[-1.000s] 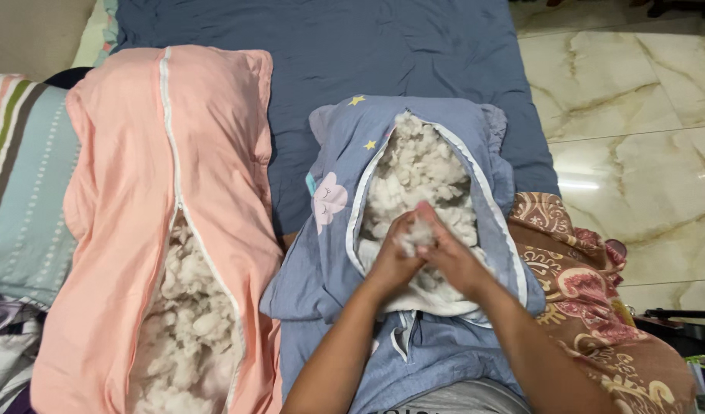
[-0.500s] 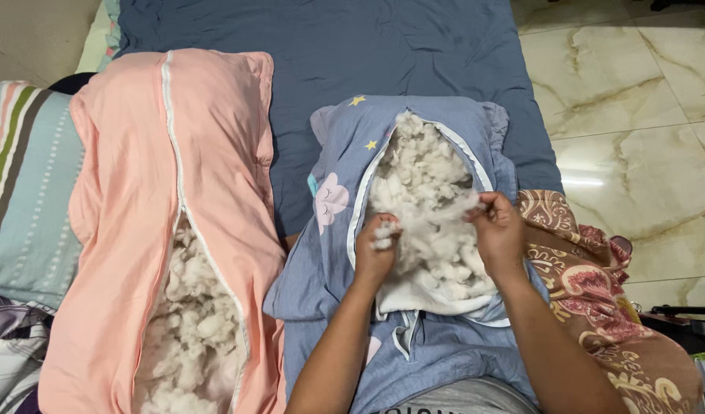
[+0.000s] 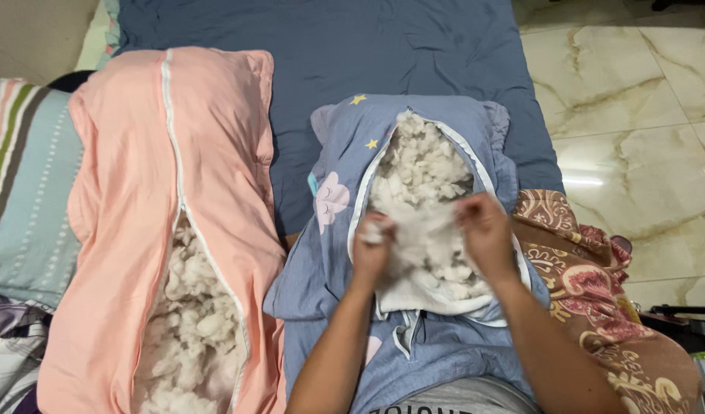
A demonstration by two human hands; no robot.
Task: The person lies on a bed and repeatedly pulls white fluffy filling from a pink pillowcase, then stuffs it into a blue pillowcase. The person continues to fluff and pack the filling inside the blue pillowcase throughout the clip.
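Observation:
A blue pillow cover (image 3: 333, 253) with stars and a pink cloud lies unzipped in front of me, full of white stuffing (image 3: 421, 165). My left hand (image 3: 373, 249) and my right hand (image 3: 484, 234) each pinch one end of a clump of stuffing (image 3: 423, 222), stretched thin between them over the opening. To the left lies a pink pillow cover (image 3: 138, 192), also unzipped, with white stuffing (image 3: 187, 322) showing in its lower half.
Both covers rest on a dark blue sheet (image 3: 329, 46). A striped pillow (image 3: 23, 192) lies at the far left. A brown patterned cloth (image 3: 598, 291) is bunched at my right. Marble floor (image 3: 636, 115) runs along the right side.
My hands were together on one clump, then pulled apart sideways, stretching the stuffing between them. Now they have drawn slightly closer again, still holding it.

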